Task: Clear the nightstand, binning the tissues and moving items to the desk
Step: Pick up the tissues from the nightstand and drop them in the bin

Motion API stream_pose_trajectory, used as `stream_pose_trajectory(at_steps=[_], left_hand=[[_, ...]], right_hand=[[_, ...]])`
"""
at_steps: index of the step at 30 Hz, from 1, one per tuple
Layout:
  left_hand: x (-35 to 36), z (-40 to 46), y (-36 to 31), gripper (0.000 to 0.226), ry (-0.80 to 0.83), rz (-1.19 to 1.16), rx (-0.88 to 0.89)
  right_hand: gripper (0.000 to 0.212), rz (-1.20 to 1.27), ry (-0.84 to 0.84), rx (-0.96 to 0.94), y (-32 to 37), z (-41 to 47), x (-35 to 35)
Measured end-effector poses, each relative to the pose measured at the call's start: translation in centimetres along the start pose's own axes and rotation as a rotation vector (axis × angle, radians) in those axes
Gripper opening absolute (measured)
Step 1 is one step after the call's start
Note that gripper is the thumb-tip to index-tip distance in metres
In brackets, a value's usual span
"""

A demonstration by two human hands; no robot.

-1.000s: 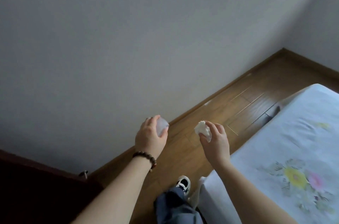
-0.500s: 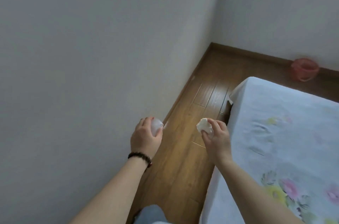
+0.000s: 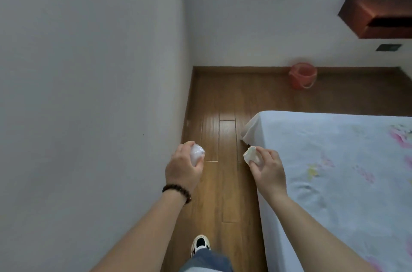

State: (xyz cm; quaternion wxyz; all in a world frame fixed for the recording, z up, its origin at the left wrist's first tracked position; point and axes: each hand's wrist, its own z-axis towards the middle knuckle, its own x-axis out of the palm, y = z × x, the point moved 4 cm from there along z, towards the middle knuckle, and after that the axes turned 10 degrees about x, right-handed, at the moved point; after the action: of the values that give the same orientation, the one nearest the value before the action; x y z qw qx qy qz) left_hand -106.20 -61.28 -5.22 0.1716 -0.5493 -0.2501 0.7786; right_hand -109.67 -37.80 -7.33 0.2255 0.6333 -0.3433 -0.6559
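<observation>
1. The left hand [image 3: 182, 168] is held out over the wooden floor [image 3: 225, 182], close to the white wall [image 3: 89, 93]; its fingers [image 3: 189, 146] curl round a crumpled white tissue [image 3: 196, 154], gripping it.
2. A dark beaded bracelet [image 3: 177, 190] sits on the left wrist.
3. The right hand [image 3: 268, 170] hangs at the edge of the bed [image 3: 334, 171]; its fingers [image 3: 264, 153] and thumb pinch a second tissue wad [image 3: 251, 154].
4. The two wads are level with each other and well apart, both above the floor.
5. A red bin [image 3: 302, 75] stands on the floor against the far wall, beyond the bed's corner.
6. A shoe [image 3: 200, 244] and a denim trouser leg [image 3: 207, 261] show below.
</observation>
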Motion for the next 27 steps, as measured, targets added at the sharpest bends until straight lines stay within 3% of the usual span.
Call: stream_pose_trajectory(at_steps=[8, 16, 27], left_hand=[[4.3, 17.0, 1.3, 0.038, 0.065, -0.056, 0.086], [14.4, 33.2, 1.0, 0.037, 0.146, -0.084, 0.131], [28.5, 58.5, -7.6, 0.043, 0.292, -0.039, 0.225]], right_hand=[[0.036, -0.007, -0.079, 0.108, 3.3, 13.7, 2.6], [0.039, 0.029, -0.130, 0.219, 1.6, 30.8, 4.5], [0.034, -0.010, -0.249, 0.330, -0.5, 58.5, -0.9]])
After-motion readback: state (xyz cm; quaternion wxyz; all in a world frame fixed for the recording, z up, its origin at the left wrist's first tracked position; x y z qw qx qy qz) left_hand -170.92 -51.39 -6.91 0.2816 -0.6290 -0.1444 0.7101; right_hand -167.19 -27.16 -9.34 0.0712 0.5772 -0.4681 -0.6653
